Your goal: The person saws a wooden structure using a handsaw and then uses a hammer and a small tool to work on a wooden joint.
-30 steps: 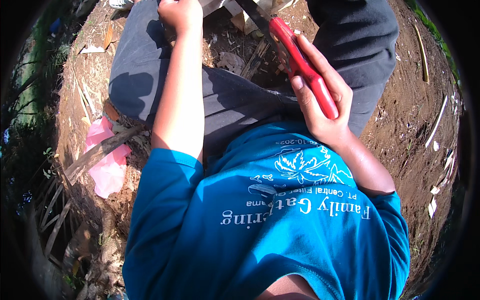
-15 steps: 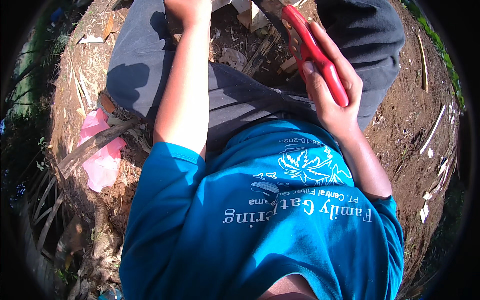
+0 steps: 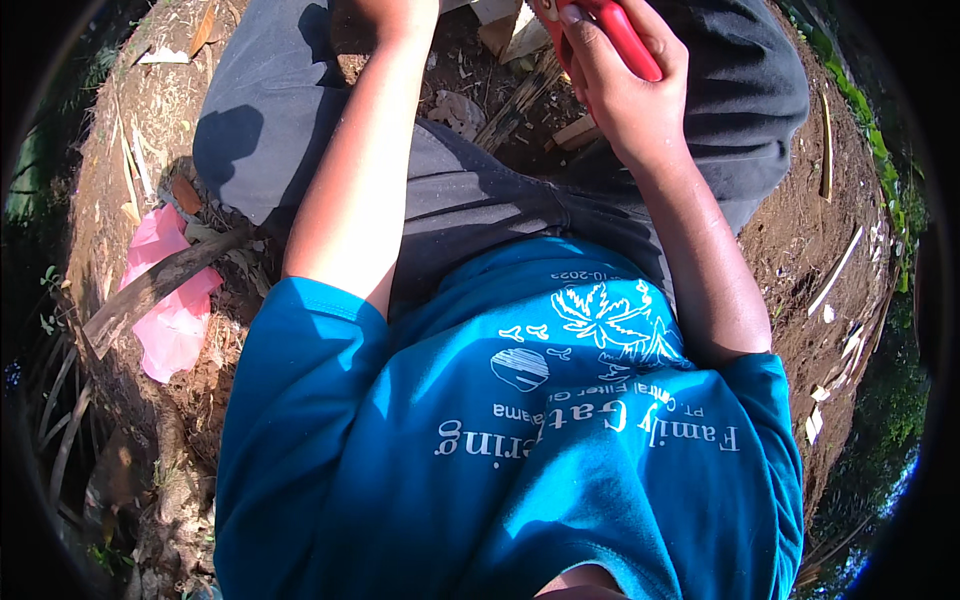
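Observation:
My right hand (image 3: 635, 105) is closed around the red handle of a hand saw (image 3: 632, 42), at the top edge right of the middle. The saw's blade is out of the picture now. My left hand (image 3: 395, 14) shows only its wrist and back at the top edge. Its fingers are cut off, so what it touches cannot be seen. Between my bent legs, pale wood pieces (image 3: 528, 35) lie on the soil near the saw. A short cut wood block (image 3: 577, 132) lies below my right wrist's side.
My legs in dark trousers (image 3: 265, 150) frame the work spot. At left, a weathered stick (image 3: 165, 285) lies across a pink plastic bag (image 3: 170, 340). Pale wood strips (image 3: 836, 272) are scattered on the brown soil at right. Green plants line the rim.
My right hand has moved up and left with the saw, taking its blade out of view. My left hand has shifted slightly right. The whole view has tilted a little.

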Available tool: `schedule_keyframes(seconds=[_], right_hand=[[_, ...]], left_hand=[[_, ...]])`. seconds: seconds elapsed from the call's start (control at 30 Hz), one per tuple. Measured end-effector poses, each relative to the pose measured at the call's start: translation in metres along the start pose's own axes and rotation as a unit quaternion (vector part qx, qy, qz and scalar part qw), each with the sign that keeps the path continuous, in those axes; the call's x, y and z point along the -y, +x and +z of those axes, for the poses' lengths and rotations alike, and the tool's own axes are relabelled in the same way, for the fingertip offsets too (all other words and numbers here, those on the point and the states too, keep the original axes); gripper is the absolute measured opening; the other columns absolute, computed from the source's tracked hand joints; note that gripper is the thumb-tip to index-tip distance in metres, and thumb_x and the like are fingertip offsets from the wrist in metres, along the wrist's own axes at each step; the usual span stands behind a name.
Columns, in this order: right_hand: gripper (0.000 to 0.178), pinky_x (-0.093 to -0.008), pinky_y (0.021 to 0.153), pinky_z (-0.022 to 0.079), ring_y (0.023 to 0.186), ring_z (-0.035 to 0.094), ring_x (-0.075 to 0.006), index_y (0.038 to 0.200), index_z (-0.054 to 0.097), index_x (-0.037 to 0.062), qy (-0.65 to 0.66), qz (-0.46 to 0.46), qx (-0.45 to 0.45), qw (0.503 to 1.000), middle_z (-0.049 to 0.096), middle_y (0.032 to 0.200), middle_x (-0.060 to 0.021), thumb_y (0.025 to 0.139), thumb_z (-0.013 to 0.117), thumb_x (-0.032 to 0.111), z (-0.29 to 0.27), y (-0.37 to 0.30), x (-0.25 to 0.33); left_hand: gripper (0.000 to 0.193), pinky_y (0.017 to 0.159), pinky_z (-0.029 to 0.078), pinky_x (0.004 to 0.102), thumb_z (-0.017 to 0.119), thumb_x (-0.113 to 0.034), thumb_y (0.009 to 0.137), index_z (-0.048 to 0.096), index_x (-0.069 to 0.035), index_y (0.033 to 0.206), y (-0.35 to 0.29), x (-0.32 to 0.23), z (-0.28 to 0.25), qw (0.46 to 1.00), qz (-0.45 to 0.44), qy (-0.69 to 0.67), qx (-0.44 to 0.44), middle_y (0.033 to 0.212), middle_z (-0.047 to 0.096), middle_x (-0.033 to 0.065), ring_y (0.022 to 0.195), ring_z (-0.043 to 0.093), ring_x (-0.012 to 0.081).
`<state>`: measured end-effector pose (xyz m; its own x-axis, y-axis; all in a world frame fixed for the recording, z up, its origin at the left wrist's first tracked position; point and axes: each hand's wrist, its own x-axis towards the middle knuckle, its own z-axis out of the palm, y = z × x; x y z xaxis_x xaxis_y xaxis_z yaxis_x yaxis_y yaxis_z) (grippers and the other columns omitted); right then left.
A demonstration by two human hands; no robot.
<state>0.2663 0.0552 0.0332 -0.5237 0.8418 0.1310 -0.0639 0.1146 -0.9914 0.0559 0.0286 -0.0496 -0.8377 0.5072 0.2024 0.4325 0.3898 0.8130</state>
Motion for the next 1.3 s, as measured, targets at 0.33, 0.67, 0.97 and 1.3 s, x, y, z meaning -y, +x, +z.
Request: schedule_keyframes(seconds=[0.33,0.67,0.97,1.3], right_hand=[[0.053,-0.0305,0.107,0.045,0.124,0.061,-0.0181,0.149,0.051,-0.0019,-0.103,0.173,0.007,0.98,0.064,0.137,-0.0151,0.097,0.062,0.002,-0.048,-0.092,0.08],[0.054,-0.0248,0.08,0.047,0.091,0.06,-0.0108,0.15,0.05,0.0026,-0.121,0.142,0.03,0.982,0.067,0.115,-0.011,0.099,0.064,0.007,-0.026,-0.048,0.057],[0.051,-0.0253,0.088,0.052,0.1,0.063,-0.0085,0.147,0.055,0.0016,-0.107,0.029,0.022,0.994,0.069,0.124,-0.0097,0.097,0.064,0.003,0.001,-0.013,0.018],[0.055,-0.0296,0.105,0.045,0.122,0.062,-0.0175,0.151,0.047,-0.0022,-0.154,0.238,0.044,0.958,0.065,0.136,-0.0166,0.098,0.058,0.003,-0.068,-0.105,0.136]], left_hand=[[0.03,0.063,0.043,0.0438,0.068,-0.024,0.086,0.058,0.001,0.073,-0.001,-0.002,0.002,0.998,-0.044,-0.019,-0.03,0.066,0.061,0.0172,0.063,0.058,0.0275],[0.031,0.063,0.044,0.0455,0.069,-0.022,0.084,0.058,0.004,0.071,-0.002,0.012,0.007,0.999,-0.002,-0.034,-0.038,0.066,0.06,0.0213,0.061,0.056,0.0314],[0.033,0.059,0.043,0.0473,0.071,-0.025,0.082,0.056,0.001,0.068,0.005,0.014,0.007,0.998,-0.035,-0.001,-0.055,0.065,0.06,0.0223,0.058,0.057,0.0351],[0.033,0.058,0.041,0.0476,0.068,-0.021,0.081,0.053,0.003,0.064,0.001,0.017,0.006,0.997,-0.027,-0.036,-0.06,0.062,0.055,0.0231,0.055,0.053,0.0326]])
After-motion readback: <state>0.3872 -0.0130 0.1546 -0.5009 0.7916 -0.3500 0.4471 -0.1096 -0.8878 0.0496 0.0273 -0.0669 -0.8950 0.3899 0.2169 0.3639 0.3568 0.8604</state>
